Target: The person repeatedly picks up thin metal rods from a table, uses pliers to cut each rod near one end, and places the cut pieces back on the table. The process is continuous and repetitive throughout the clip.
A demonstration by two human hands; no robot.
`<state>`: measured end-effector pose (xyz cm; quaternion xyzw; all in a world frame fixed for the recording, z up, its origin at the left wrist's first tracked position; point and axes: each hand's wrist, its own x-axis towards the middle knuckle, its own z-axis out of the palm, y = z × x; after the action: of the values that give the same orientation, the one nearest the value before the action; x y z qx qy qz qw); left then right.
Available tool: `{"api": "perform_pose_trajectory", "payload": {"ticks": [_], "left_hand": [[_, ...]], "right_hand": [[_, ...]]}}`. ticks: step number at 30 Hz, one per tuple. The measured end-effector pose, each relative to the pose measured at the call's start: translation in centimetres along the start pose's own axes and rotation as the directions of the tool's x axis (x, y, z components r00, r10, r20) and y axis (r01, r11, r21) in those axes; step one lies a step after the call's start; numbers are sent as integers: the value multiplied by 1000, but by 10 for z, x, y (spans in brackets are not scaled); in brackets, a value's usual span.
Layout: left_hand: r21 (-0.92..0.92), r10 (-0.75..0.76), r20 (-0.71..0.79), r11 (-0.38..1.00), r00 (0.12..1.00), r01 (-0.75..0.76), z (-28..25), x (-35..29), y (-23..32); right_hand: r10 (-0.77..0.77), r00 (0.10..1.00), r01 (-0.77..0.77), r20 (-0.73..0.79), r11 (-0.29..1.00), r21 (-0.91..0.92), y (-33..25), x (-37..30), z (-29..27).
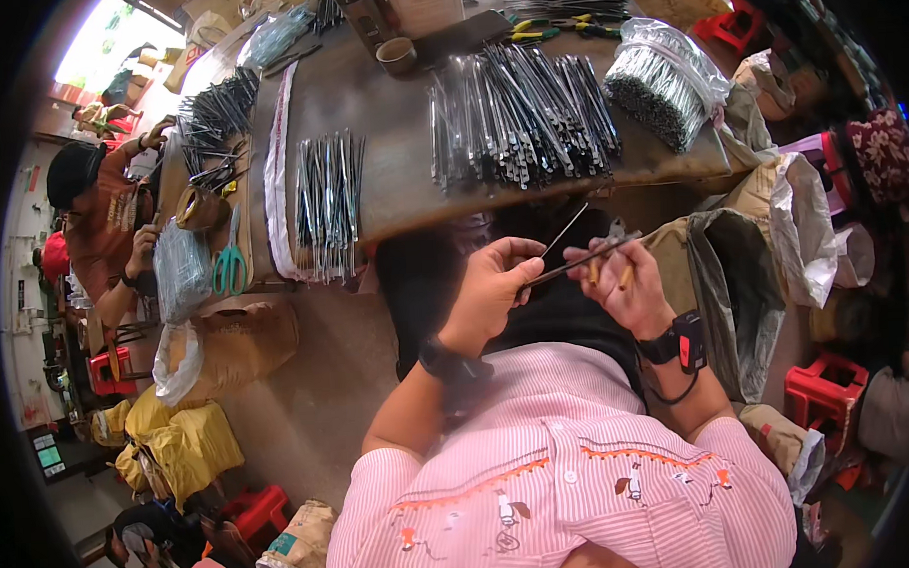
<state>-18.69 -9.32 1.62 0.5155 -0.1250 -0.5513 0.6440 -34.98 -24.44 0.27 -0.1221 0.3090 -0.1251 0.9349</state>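
Note:
My left hand (496,281), closed, pinches slim metal strips in front of my lap. One strip (568,227) points up and away; a darker one (564,268) runs across toward my right hand. My right hand (630,288) is curled round what look like small pliers (625,276), their yellowish grips showing between the fingers and a grey metal end above. The darker strip's far end meets this hand; whether the jaws grip it I cannot tell. Just beyond, on the table (395,156), lies a wide pile of similar metal strips (524,116), with a smaller row (329,203) to its left.
A plastic-wrapped bundle of rods (665,81) lies at the table's right. Yellow-and-black pliers (536,31) and a tape roll (396,56) are farther back. Teal scissors (231,264) lie left, near a co-worker (112,211). Open sacks (740,294) stand at my right.

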Motion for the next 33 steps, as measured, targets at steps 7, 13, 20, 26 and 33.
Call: {"api": "perform_pose_trajectory", "payload": {"ticks": [7,13,20,26,33], "left_hand": [[385,291,-77,891,954,-240,11,-4,2],[499,372,-61,815,926,-295,10,-4,3],[488,353,-78,829,932,-273,11,-6,4],[471,294,-87,854,952,-220,9,-4,3],[712,454,-88,651,887,-263,15,-21,20]], "right_hand": [[89,983,17,163,833,-552,16,-15,-14],[-39,967,250,252,337,-908,16,-10,-7],[-193,901,350,388,-204,-914,4,-14,5],[-198,903,298,380,-346,-889,4,-9,5],[-206,908,294,364,-303,-907,4,-5,9]]}}
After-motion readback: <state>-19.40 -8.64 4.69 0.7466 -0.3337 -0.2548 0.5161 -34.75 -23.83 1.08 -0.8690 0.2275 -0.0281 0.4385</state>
